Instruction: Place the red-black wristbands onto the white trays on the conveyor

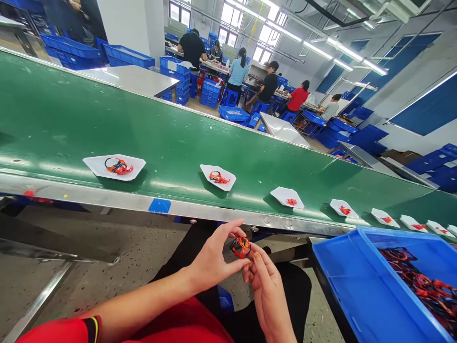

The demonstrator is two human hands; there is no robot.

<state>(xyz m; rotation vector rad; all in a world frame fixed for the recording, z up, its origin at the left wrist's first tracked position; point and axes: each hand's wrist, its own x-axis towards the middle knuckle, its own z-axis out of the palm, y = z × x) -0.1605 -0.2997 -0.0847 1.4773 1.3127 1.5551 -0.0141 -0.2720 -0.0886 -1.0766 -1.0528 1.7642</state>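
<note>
In the head view a small red, orange and black plastic piece [240, 247] is held above my lap, in front of the belt's near edge. My left hand [216, 257] curves around it from the left, with thumb and fingers at its sides. From the right, my right hand [266, 276] pinches its edge between thumb and fingers. The piece's exact kind cannot be made out. Beyond my hands, white paper trays [218, 185] sit on the green conveyor belt [171, 143], with similar red-and-black pieces [119, 166] in some.
To my right stands a blue bin [367, 281] full of red-and-black pieces [424, 286]. A metal rail [121, 196] borders the belt, with blue tape [159, 206] on it. Past the belt are metal tables [135, 80], stacked blue crates [176, 78] and several people seated or standing at benches.
</note>
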